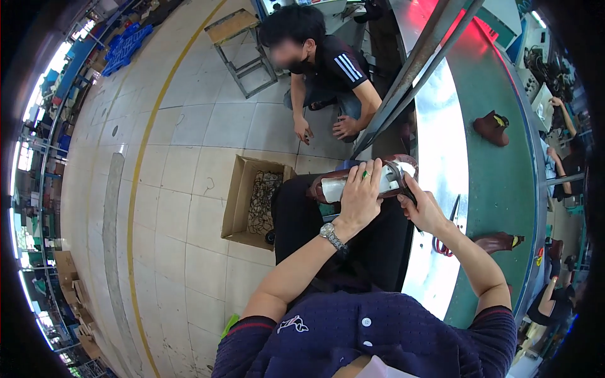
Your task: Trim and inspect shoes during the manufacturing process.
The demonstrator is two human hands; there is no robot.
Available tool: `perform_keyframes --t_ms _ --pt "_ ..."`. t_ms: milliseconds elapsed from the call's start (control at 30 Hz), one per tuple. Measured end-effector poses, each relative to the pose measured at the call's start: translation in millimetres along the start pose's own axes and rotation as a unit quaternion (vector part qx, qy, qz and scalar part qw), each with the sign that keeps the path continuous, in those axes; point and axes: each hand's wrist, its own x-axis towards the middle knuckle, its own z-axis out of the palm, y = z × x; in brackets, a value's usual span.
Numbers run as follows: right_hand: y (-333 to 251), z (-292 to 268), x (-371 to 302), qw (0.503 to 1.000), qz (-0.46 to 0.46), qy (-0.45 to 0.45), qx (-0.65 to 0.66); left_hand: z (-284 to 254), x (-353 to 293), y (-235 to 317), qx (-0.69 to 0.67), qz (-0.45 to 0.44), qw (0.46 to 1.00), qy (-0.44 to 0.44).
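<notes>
A brown shoe lies across my lap with a white face turned up. My left hand, with a green ring and a wristwatch, is wrapped over its middle and grips it. At the shoe's right end, my right hand is closed round the handle of a dark tool. The tool's curved metal head touches the white face; it looks like pincers, but my fingers hide part of it. Red-handled scissors lie on the shiny metal ledge beside my right forearm.
A cardboard box of tangled wire pieces stands on the floor to my left. A person crouches ahead, beside a slanting metal post. Brown boots rest on the green conveyor belt at right. A wooden-topped stool stands farther off.
</notes>
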Motion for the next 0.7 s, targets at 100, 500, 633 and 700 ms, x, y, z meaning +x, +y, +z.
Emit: perform_keyframes --t_ms 100,500,633,700 --pt "0.2 -6.4 0.4 0.999 -0.008 -0.007 -0.034 1.4 -1.3 -1.9 -0.016 0.001 1.0 0.003" --pt "-55.2 -43.0 11.0 0.97 -0.077 0.116 -0.198 8.6 -9.3 -15.2 0.077 0.096 0.992 0.019" --pt "-19.6 -12.6 24.4 0.964 -0.035 0.067 -0.253 7.2 -8.6 -9.6 0.082 0.119 0.989 0.029" --pt "-35.2 -26.0 28.6 0.962 -0.046 0.044 -0.266 8.9 -15.3 -15.6 0.102 0.112 0.988 0.038"
